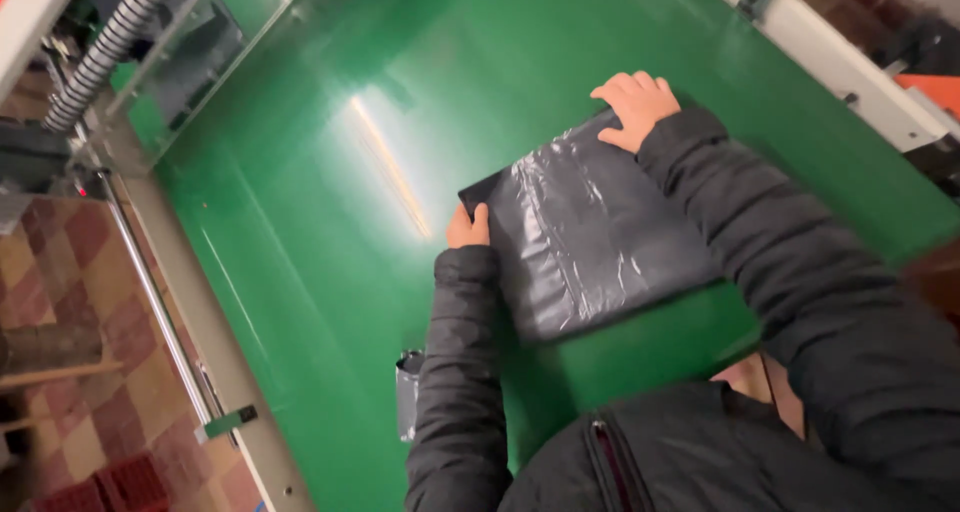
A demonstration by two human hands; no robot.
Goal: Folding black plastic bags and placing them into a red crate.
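A dark grey plastic mailer bag [590, 237] is lying flat on the glossy green bench [300, 222], close to the person's body and a little right of the middle of the view. The left hand [468, 229] is pinching the bag's near left corner, thumb showing on top and the other fingers hidden beneath or behind the edge. The right hand [636, 107] is resting on the far corner with fingers spread and palm pressing down, gripping nothing. Both arms are in dark padded sleeves [780, 262].

The bag is looking thin, soft and crinkly; its film is wrinkling and catching the light, so it is probably light and rather slippery, and it is likely sliding easily over the smooth bench. It seems to hold something flat, since it is keeping a squarish shape. Corners and edges are the surest places to take hold, as the middle offers only slack film.

A small grey piece [410, 392], perhaps another bag, is hanging at the bench's near edge beside the left sleeve. A ribbed grey hose [105, 47] is running along the top left, above a patterned floor [70, 302].
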